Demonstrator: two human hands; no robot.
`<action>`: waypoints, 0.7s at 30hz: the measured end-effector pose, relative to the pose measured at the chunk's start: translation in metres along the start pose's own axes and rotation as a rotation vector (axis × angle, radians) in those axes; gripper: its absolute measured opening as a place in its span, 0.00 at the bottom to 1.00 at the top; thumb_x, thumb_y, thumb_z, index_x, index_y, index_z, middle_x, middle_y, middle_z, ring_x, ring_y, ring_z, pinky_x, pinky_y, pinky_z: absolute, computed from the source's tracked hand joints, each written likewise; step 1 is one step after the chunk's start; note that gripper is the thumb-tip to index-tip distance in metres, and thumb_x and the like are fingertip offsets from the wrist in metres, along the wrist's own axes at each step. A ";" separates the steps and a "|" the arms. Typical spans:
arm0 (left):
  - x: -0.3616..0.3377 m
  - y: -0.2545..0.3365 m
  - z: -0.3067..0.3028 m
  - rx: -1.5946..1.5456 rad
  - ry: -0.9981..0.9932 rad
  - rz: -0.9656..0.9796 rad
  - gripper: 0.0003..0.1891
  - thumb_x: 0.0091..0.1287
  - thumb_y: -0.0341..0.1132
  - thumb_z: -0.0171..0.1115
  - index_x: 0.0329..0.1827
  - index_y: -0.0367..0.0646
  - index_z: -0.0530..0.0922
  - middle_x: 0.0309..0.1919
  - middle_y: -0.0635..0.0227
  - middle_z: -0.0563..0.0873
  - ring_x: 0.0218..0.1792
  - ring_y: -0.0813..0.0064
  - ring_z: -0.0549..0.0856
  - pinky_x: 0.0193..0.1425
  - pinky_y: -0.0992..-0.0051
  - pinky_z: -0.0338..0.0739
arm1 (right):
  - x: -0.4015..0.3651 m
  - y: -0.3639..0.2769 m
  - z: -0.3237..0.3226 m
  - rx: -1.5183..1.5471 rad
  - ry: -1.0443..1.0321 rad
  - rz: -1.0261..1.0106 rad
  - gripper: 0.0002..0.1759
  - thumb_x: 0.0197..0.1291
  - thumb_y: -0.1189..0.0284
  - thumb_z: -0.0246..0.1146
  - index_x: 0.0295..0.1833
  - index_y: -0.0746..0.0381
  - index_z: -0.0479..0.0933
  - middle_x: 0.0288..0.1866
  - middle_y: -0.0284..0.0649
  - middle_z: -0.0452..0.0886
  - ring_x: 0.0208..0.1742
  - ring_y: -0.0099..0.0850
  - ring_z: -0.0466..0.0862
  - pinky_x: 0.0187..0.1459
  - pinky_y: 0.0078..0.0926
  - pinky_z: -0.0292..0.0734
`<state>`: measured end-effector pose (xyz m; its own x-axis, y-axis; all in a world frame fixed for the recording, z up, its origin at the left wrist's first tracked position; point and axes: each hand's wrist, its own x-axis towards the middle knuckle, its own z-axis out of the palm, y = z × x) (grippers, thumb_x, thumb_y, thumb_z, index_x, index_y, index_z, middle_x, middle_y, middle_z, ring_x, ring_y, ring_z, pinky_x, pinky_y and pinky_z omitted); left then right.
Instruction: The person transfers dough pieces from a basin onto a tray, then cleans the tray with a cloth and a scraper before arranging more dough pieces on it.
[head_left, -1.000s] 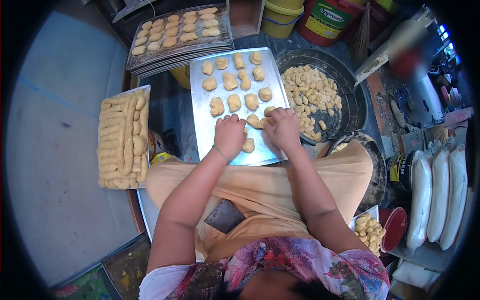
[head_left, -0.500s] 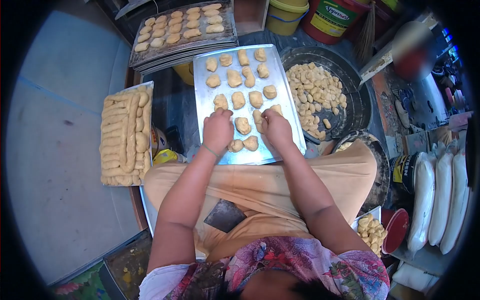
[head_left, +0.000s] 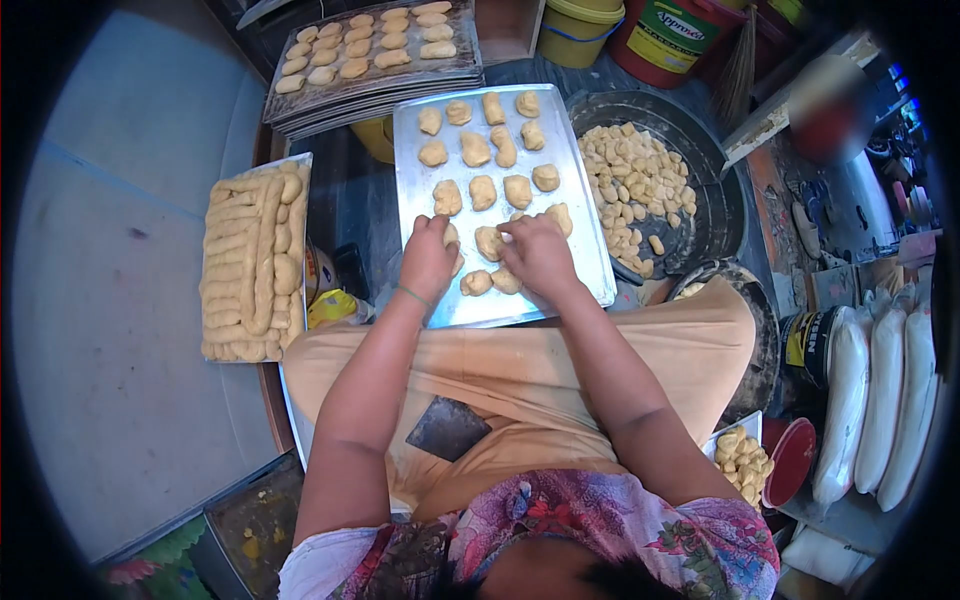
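A metal baking tray [head_left: 412, 115] lies in front of my crossed legs, with rows of pale dough pieces on it. My left hand [head_left: 428, 260] is at the tray's near left part, its curled fingers against a dough piece [head_left: 452, 238] that they partly cover. Closed and palm down, my right hand [head_left: 540, 256] has its fingertips at another dough piece [head_left: 488, 242] near the middle. Below the hands, two small lumps of dough [head_left: 475, 283] sit side by side. Dough beneath the right hand is partly hidden.
Right of the tray stands a black basin [head_left: 715, 200] holding many small dough pieces. A tray of long dough strips [head_left: 255, 265] is at the left. Stacked trays [head_left: 375, 105] with shaped dough stand behind. Buckets [head_left: 665, 35] and filled plastic bags [head_left: 845, 405] are around.
Both hands have moved slightly; the right hand has shifted left, its fingertips now at the middle dough piece. My left hand has turned inward beside a dough piece. The view has shifted a little.
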<state>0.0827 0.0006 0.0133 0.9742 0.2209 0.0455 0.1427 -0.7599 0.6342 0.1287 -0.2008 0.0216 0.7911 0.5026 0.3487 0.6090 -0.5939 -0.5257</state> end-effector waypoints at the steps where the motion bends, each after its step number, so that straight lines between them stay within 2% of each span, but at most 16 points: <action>1: 0.000 0.000 0.000 0.001 -0.004 0.009 0.22 0.58 0.30 0.67 0.56 0.34 0.77 0.49 0.48 0.78 0.49 0.46 0.81 0.56 0.59 0.78 | 0.002 -0.003 0.001 -0.025 -0.094 0.017 0.12 0.58 0.68 0.67 0.46 0.61 0.84 0.35 0.40 0.84 0.47 0.41 0.80 0.51 0.39 0.74; 2: 0.000 -0.001 -0.001 0.003 -0.009 0.019 0.22 0.58 0.30 0.67 0.56 0.34 0.77 0.49 0.48 0.77 0.49 0.45 0.81 0.56 0.59 0.78 | 0.004 -0.006 0.002 -0.050 -0.188 0.035 0.13 0.57 0.68 0.67 0.46 0.61 0.84 0.35 0.39 0.84 0.46 0.40 0.80 0.51 0.38 0.73; 6: -0.006 -0.001 -0.005 -0.029 0.051 0.106 0.19 0.57 0.31 0.68 0.52 0.34 0.78 0.50 0.48 0.77 0.48 0.46 0.82 0.54 0.59 0.78 | 0.003 -0.007 0.016 -0.011 -0.139 0.072 0.12 0.56 0.67 0.69 0.43 0.61 0.84 0.35 0.39 0.84 0.44 0.40 0.80 0.48 0.37 0.73; 9: -0.018 0.028 -0.022 0.243 0.088 0.334 0.18 0.56 0.33 0.70 0.49 0.36 0.79 0.47 0.49 0.78 0.47 0.49 0.82 0.53 0.58 0.78 | -0.005 -0.009 -0.002 0.102 -0.174 0.084 0.12 0.55 0.68 0.70 0.43 0.61 0.83 0.37 0.41 0.83 0.43 0.42 0.80 0.47 0.37 0.74; 11: -0.031 0.036 -0.022 0.137 -0.187 0.340 0.17 0.56 0.33 0.69 0.48 0.37 0.80 0.46 0.52 0.80 0.47 0.49 0.82 0.53 0.59 0.78 | -0.014 -0.007 -0.017 0.279 -0.276 0.057 0.13 0.54 0.69 0.70 0.45 0.62 0.83 0.40 0.43 0.82 0.43 0.43 0.80 0.46 0.38 0.75; 12: -0.038 0.037 -0.020 0.080 -0.325 0.343 0.16 0.57 0.33 0.68 0.47 0.38 0.80 0.45 0.53 0.81 0.46 0.49 0.81 0.53 0.59 0.78 | -0.021 -0.009 -0.022 0.250 -0.324 0.012 0.16 0.52 0.72 0.71 0.47 0.63 0.80 0.43 0.45 0.79 0.44 0.44 0.81 0.46 0.38 0.77; 15: -0.052 0.028 0.001 0.208 -0.307 0.362 0.14 0.57 0.32 0.67 0.46 0.40 0.80 0.42 0.53 0.81 0.46 0.50 0.81 0.52 0.59 0.78 | -0.035 -0.008 -0.016 0.234 -0.337 0.052 0.18 0.51 0.74 0.72 0.49 0.62 0.78 0.44 0.46 0.79 0.44 0.43 0.81 0.46 0.36 0.77; 16: -0.054 0.029 -0.002 0.192 -0.311 0.325 0.09 0.60 0.32 0.63 0.41 0.38 0.78 0.39 0.50 0.82 0.43 0.50 0.84 0.48 0.59 0.80 | -0.036 -0.008 -0.014 0.256 -0.315 0.110 0.17 0.52 0.74 0.71 0.48 0.61 0.77 0.42 0.45 0.79 0.42 0.44 0.82 0.44 0.35 0.78; 19: -0.054 0.026 -0.007 0.124 -0.266 0.153 0.11 0.59 0.33 0.65 0.43 0.38 0.79 0.39 0.47 0.85 0.39 0.49 0.85 0.47 0.55 0.79 | -0.035 -0.024 -0.019 0.410 -0.275 0.434 0.15 0.55 0.70 0.70 0.48 0.60 0.78 0.39 0.43 0.80 0.37 0.44 0.83 0.41 0.36 0.79; 21: -0.057 0.032 -0.017 0.207 -0.335 0.083 0.11 0.61 0.34 0.65 0.43 0.38 0.79 0.38 0.47 0.85 0.37 0.49 0.85 0.45 0.55 0.80 | -0.037 -0.031 -0.020 0.273 -0.330 0.357 0.16 0.56 0.65 0.70 0.48 0.59 0.78 0.38 0.43 0.81 0.36 0.44 0.83 0.40 0.37 0.79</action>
<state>0.0290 -0.0255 0.0441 0.9821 -0.0321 -0.1858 0.0599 -0.8813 0.4688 0.0818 -0.2129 0.0405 0.8591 0.4962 -0.1257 0.2353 -0.6010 -0.7639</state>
